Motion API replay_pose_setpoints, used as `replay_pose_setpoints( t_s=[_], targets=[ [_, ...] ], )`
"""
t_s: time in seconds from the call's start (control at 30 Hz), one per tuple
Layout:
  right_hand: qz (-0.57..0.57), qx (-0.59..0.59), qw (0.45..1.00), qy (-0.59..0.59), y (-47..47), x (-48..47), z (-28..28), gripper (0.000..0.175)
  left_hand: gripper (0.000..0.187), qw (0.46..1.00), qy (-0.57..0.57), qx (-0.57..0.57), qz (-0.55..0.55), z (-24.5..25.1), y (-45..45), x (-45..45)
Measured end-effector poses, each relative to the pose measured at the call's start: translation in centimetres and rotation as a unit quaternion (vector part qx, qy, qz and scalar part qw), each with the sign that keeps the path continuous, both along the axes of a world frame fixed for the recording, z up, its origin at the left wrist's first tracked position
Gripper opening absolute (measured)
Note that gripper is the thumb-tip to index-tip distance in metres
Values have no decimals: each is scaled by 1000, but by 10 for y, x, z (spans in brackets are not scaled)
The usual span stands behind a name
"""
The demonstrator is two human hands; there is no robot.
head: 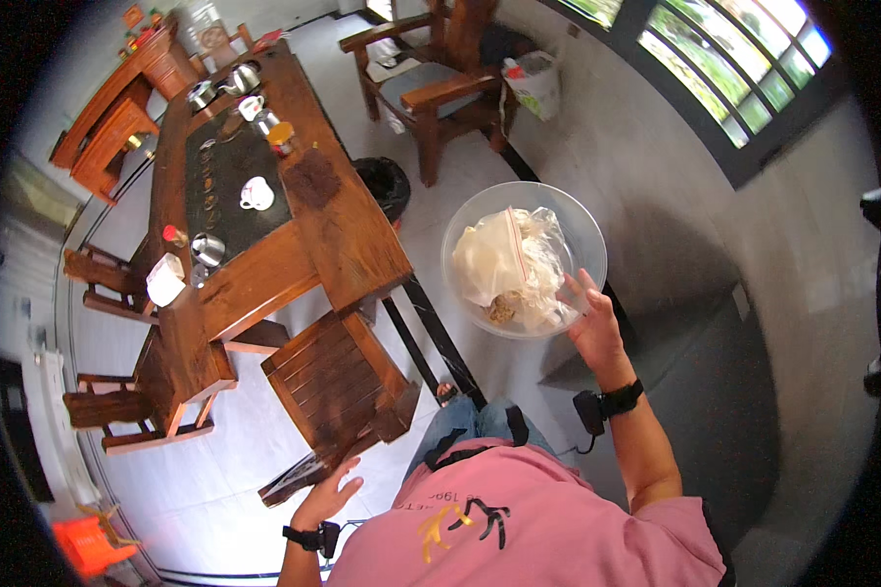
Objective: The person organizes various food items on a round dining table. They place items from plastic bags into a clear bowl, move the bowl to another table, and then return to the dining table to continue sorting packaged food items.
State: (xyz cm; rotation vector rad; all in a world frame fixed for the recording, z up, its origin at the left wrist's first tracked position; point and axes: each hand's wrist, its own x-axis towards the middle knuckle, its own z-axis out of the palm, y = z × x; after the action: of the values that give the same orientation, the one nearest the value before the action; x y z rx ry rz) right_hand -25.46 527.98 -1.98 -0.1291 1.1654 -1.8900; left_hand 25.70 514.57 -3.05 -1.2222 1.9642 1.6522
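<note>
My right hand (598, 330) grips the near right rim of a round, clear plastic tub (586, 246). Inside the tub lie a zip-top plastic bag (492, 253) with pale contents and other crumpled clear plastic (547, 253). A brown, lumpy item (502, 307) shows at the tub's near side; what it is I cannot tell. My left hand (328, 497) is low at the left, its fingers apart and nothing in it. It is nearest the back of a wooden chair (330, 374); whether it touches the chair is unclear.
Left of me stands a wooden tea table (264, 257) bearing metal kettles (208, 249), a white cup (257, 194) and a tissue pack (165, 279). A black-lined bin (385, 187) stands beside it. Beyond are a wooden armchair (433, 95) and a white bag (539, 84).
</note>
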Motion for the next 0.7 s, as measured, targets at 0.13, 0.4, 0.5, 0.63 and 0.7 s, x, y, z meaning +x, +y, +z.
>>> replay_pose_setpoints(
  t_s=[0.13, 0.4, 0.5, 0.63, 0.7],
  targets=[
    [56, -2, 998, 21, -87, -59, -33, 91, 44, 996, 5, -12, 94, -18, 13, 19],
    [185, 37, 982, 26, -287, -195, -144, 97, 48, 723, -8, 161, 672, -169, 141, 109],
    [228, 101, 967, 54, -375, -229, -175, 93, 47, 677, -18, 194, 710, -177, 185, 58],
    [267, 142, 946, 121, -474, -254, -199, 96, 47, 639, -18, 232, 733, -158, 188, -28],
    [296, 144, 925, 189, -520, -257, -210, 99, 47, 623, -18, 247, 742, -143, 183, -69]
  ],
)
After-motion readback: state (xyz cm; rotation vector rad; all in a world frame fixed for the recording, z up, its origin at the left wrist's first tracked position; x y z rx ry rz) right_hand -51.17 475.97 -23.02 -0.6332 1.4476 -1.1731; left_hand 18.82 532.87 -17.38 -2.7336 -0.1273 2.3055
